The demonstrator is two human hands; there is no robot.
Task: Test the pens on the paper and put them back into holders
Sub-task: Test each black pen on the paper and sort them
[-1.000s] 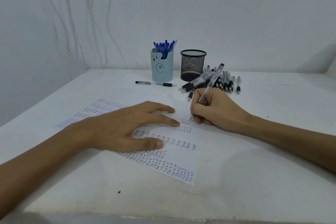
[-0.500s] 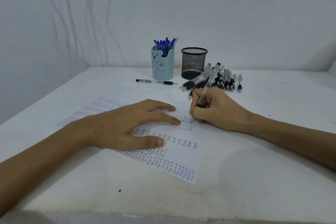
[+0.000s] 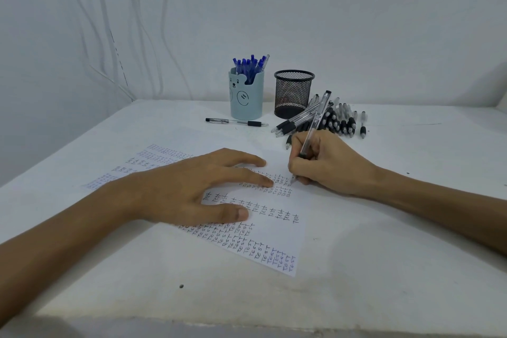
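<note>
The right hand (image 3: pixel 329 164) pinches a black-grip pen (image 3: pixel 315 123), its tip slightly further along the row. The left hand (image 3: pixel 197 189) stays spread on the paper (image 3: pixel 274 236); testing continues.

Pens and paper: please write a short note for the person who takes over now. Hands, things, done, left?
The left hand lies flat on the paper.
The right hand grips a black pen, tip on the paper.
Done: blue pens stand in the blue holder; the mesh holder looks empty.
A pile of black pens lies beside the mesh holder, one loose pen before the blue holder.
Left: test the black pens, put them into a holder.
</note>
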